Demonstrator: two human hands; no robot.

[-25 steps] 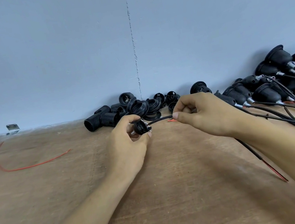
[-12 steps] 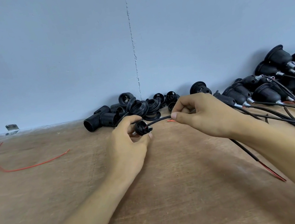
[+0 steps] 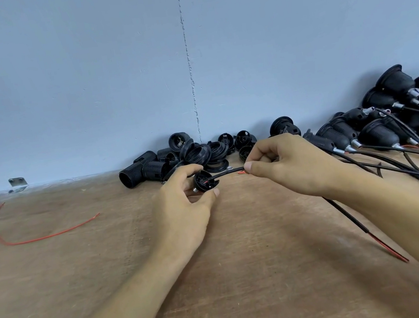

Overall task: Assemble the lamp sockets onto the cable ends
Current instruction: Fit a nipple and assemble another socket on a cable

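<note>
At mid frame, the left hand (image 3: 184, 213) holds a small socket (image 3: 204, 181) in its grip, and the right hand (image 3: 287, 168) pinches the cable (image 3: 228, 172), whose end touches it. Hardly anything has moved, so threading is still going on. Behind lie spare sockets (image 3: 154, 168).

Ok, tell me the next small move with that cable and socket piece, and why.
Probably feed the black cable a little further into the socket piece with the right hand while the left hand holds it steady: the cable end already meets the piece, with a red wire showing at its face.
</note>
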